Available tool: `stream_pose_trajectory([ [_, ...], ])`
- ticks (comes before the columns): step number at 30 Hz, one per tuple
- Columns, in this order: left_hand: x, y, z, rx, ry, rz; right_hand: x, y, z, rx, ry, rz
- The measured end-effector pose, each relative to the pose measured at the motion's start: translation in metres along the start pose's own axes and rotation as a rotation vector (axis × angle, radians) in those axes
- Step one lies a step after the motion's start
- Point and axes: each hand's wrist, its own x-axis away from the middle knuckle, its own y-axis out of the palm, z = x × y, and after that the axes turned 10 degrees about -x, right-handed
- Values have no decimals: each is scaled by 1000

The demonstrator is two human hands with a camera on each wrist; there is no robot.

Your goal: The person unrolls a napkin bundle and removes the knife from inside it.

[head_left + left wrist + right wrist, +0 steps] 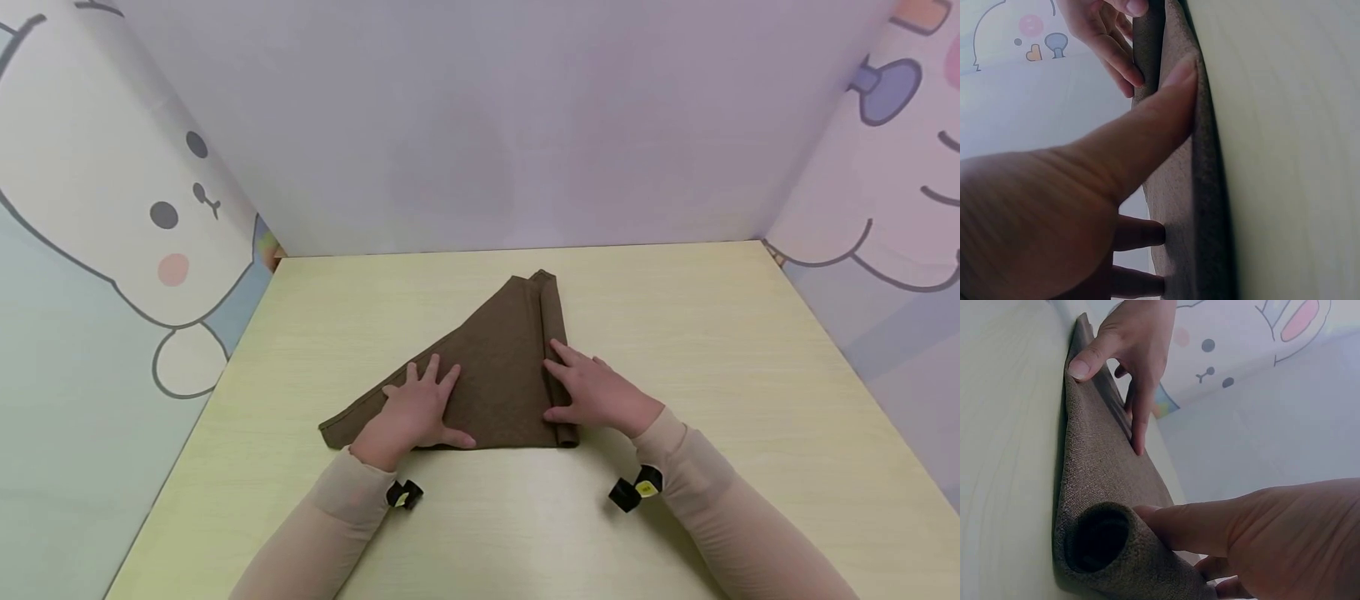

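A brown woven cloth (495, 375) lies on the table in a roughly triangular shape, its long slanted edge running down to the left. Its right side is wound into a narrow roll (553, 325), and the right wrist view shows the hollow end of that roll (1116, 550). My left hand (412, 412) rests on the left part of the cloth with fingers spread and thumb (1175, 94) along the near edge. Across the roll lies my right hand (603, 396), its fingers extended and its thumb (1166, 522) touching the roll. The palm side of each hand is mostly hidden.
The pale wooden table (705, 333) extends around the cloth on all sides. A plain wall (480, 125) stands behind it, with cartoon-printed panels (112, 192) at left and right. Small black devices (405, 495) sit at both wrists.
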Motion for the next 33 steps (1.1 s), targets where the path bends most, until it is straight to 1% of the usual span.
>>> stream_pose_trajectory([
  [8,-1,3,-2,-11,0,0,0,-1,1,-3,2,-4],
  [11,-1,3,-3,3,-2,-6,0,-1,1,-6,5,-5],
  [17,1,4,-7,16,0,-10,1,-2,2,-1,8,-8],
  [25,1,4,-14,4,3,2,0,-6,2,11,10,-4],
  [33,3,7,-15,6,0,-16,2,-6,1,-8,14,-21],
])
